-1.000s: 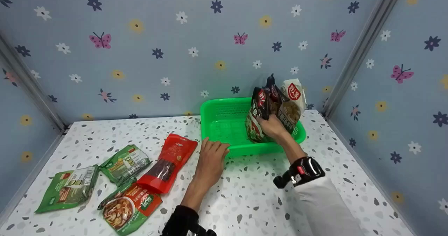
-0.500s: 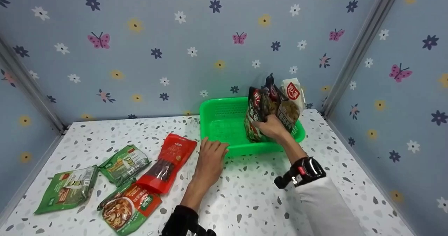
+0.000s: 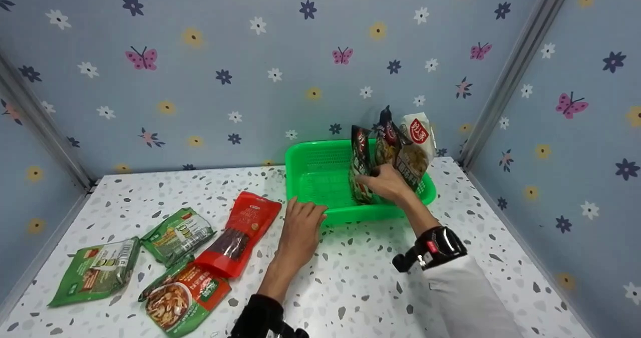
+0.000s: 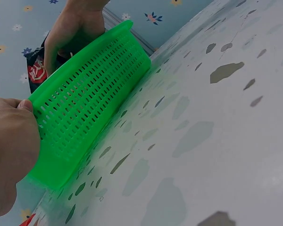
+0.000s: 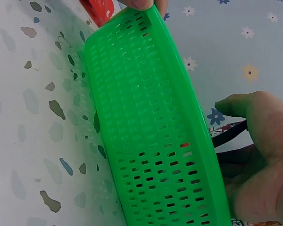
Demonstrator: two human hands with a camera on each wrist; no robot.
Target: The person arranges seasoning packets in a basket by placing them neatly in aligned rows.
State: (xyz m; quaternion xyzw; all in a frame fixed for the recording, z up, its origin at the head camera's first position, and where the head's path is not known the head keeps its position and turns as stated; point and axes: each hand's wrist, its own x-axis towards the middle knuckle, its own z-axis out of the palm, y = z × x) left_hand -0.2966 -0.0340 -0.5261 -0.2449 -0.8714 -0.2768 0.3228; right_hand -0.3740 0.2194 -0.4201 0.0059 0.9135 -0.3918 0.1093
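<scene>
Currently, the person's left hand (image 3: 302, 230) grips the green basket (image 3: 350, 216) by its rim, between seven and eight o'clock as the head view shows it, the thumb outside and fingers over the edge. The right hand (image 3: 388, 184) reaches in over the rim from four o'clock. Its thumb lies at the near edge of a black bag (image 3: 359, 162); the right wrist view shows the thumb stretched out, apart from the fingers, which are partly hidden behind the rim, so whether they press on the bag cannot be told.

That black bag stands upright and edge-on near the middle of the basket. A second dark bag (image 3: 385, 147) stands at one o'clock and a white-topped bag (image 3: 415, 150) at two, close together.

Outside the basket, toward eight o'clock, a red bag (image 3: 240, 233) lies on the speckled table (image 3: 350, 278), its lower end over an orange-and-green bag (image 3: 188, 295). Farther out lie a small green bag (image 3: 180, 235) and a larger green bag (image 3: 100, 273). A flowered wall (image 3: 210, 102) rises at twelve o'clock.
</scene>
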